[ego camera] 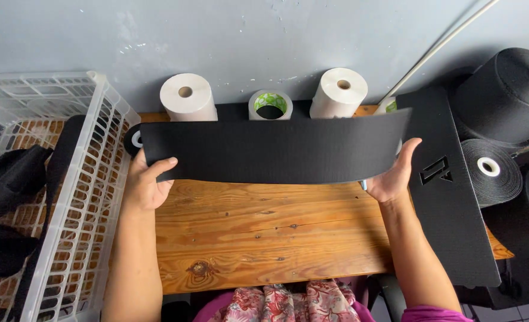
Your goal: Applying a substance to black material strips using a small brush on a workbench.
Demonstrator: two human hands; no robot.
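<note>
Both hands hold one thing between them: a long black strip of stiff woven material (276,149), stretched flat above the wooden table top (264,238). On my left hand (145,182) the thumb lies over the front face of the strip at its left end and the other fingers are hidden behind it, so this hand is closed on the strip. On my right hand (395,173) the fingers go up behind the right end and the thumb presses near the lower edge; it is closed on the strip as well.

From what I see, the long axis of the strip runs from left to right, almost level, with the right end a little higher than the left. The strip stands on its long edge and faces me, slightly bowed. Each hand is at one end, so neither hand is nearer to the middle; the middle hangs free between them, above the table and not touching it, as far as I can tell.

Behind the strip, against the grey wall, stand two white paper rolls (187,96) and a roll of tape with a green inner ring (270,104). At the right lies a flat black panel with a cut-out mark (449,197), and beyond it are big rolls of black webbing (506,95). At the left stands a white plastic lattice basket (91,197) with some black cloth inside.
</note>
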